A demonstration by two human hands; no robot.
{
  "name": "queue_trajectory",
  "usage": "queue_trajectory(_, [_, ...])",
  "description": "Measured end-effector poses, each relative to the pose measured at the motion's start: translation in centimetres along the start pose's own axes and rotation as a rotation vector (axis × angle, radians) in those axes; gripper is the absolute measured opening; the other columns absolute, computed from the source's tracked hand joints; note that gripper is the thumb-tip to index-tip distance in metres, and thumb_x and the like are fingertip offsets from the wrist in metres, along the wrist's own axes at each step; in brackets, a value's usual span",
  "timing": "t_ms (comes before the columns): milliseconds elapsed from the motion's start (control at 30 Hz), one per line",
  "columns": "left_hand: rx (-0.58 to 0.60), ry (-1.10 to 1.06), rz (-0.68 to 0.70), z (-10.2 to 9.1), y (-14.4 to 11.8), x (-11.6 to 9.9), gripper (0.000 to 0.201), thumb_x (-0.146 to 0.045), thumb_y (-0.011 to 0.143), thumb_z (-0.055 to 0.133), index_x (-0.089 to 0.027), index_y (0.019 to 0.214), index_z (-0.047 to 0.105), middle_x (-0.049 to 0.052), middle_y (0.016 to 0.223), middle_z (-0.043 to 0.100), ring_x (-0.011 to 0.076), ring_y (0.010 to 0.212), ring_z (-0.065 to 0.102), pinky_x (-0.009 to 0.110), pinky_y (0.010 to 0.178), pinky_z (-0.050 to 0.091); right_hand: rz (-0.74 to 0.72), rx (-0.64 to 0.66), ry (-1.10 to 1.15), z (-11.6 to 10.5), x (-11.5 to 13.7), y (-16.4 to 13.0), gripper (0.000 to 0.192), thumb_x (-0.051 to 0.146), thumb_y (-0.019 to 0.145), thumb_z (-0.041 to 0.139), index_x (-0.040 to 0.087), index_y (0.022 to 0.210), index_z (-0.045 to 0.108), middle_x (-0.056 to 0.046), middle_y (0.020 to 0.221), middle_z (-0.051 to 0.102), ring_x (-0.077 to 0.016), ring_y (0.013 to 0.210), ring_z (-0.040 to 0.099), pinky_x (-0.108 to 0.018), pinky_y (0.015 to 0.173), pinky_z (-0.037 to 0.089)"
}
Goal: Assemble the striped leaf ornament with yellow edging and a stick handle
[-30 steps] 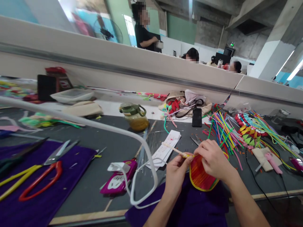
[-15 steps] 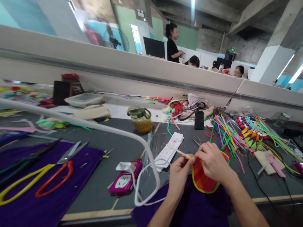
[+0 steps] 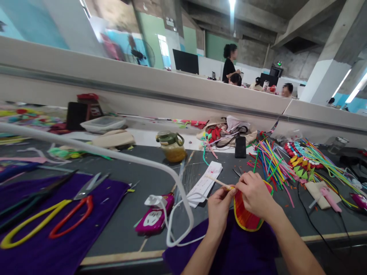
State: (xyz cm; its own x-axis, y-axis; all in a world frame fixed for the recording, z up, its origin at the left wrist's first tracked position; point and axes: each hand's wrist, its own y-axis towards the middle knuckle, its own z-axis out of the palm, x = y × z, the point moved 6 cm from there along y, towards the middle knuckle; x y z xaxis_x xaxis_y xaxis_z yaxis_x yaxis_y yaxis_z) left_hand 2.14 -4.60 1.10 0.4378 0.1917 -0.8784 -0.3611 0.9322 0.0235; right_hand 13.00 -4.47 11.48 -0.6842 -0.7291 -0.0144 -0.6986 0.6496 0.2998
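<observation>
Workshop hall, concrete pillars, other people at desks beyond a low beige partition (image 3: 172, 91). Dark grey table (image 3: 129, 206), cluttered. Near edge: left hand (image 3: 219, 208) pinches a thin pale stick (image 3: 218, 183), fingers closed on it. Right hand (image 3: 255, 194) grips the top of a red-and-yellow woven piece (image 3: 245, 217), held upright over purple cloth (image 3: 229, 248). Coloured strips (image 3: 272, 160) lie just right of the hands; a jar (image 3: 172, 147) behind; scissors (image 3: 71, 214) well to the left.
</observation>
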Motion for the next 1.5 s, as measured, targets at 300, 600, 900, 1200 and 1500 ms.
queue_trajectory(300, [-0.002, -0.001, 0.009, -0.1, 0.1, 0.2, 0.024, -0.030, 0.061, 0.083, -0.014, 0.078, 0.077, 0.003, 0.074, 0.074, 0.0168, 0.072, 0.061, 0.026, 0.072, 0.046, 0.012, -0.001, -0.005, 0.0, 0.0, 0.2, 0.012, 0.012, 0.084, 0.055, 0.017, 0.090, 0.064, -0.006, 0.097, 0.057, -0.0211, 0.094, 0.044, -0.035, 0.078, 0.031])
queue_trajectory(600, [-0.009, -0.073, -0.030, 0.4, 0.0, 0.3, 0.028, -0.033, 0.059, 0.085, -0.013, 0.077, 0.075, 0.004, 0.073, 0.072, 0.0152, 0.068, 0.059, 0.025, 0.068, 0.045, 0.086, 0.018, -0.033, -0.1, 0.2, 0.7, 0.012, 0.015, 0.087, 0.054, 0.017, 0.087, 0.065, -0.007, 0.098, 0.058, -0.0211, 0.094, 0.045, -0.033, 0.076, 0.032])
queue_trajectory(900, [-0.002, -0.089, -0.010, 1.5, -0.4, -1.9, 0.030, -0.037, 0.058, 0.085, -0.013, 0.072, 0.074, 0.004, 0.069, 0.070, 0.0153, 0.065, 0.058, 0.025, 0.064, 0.044, 0.163, -0.009, -0.073, -2.1, 1.4, 1.1, 0.014, 0.015, 0.089, 0.053, 0.016, 0.088, 0.067, -0.009, 0.100, 0.060, -0.0232, 0.097, 0.046, -0.035, 0.077, 0.033])
queue_trajectory(1200, [0.077, -0.113, -0.048, 2.2, -0.6, -3.3, 0.029, -0.035, 0.056, 0.086, -0.012, 0.069, 0.074, 0.003, 0.065, 0.069, 0.0137, 0.060, 0.056, 0.024, 0.061, 0.042, 0.323, -0.095, -0.079, -3.9, 2.6, 0.3, 0.017, 0.010, 0.088, 0.053, 0.018, 0.086, 0.068, -0.009, 0.097, 0.061, -0.0246, 0.094, 0.048, -0.036, 0.077, 0.033])
queue_trajectory(1500, [0.099, -0.178, -0.128, 1.4, 0.3, -3.3, 0.030, -0.035, 0.053, 0.088, -0.013, 0.068, 0.074, 0.003, 0.064, 0.068, 0.0128, 0.060, 0.055, 0.023, 0.061, 0.041, 0.376, -0.094, -0.074, -2.9, 3.6, 1.2, 0.022, 0.005, 0.087, 0.052, 0.019, 0.090, 0.069, -0.010, 0.093, 0.061, -0.0259, 0.093, 0.050, -0.038, 0.077, 0.035])
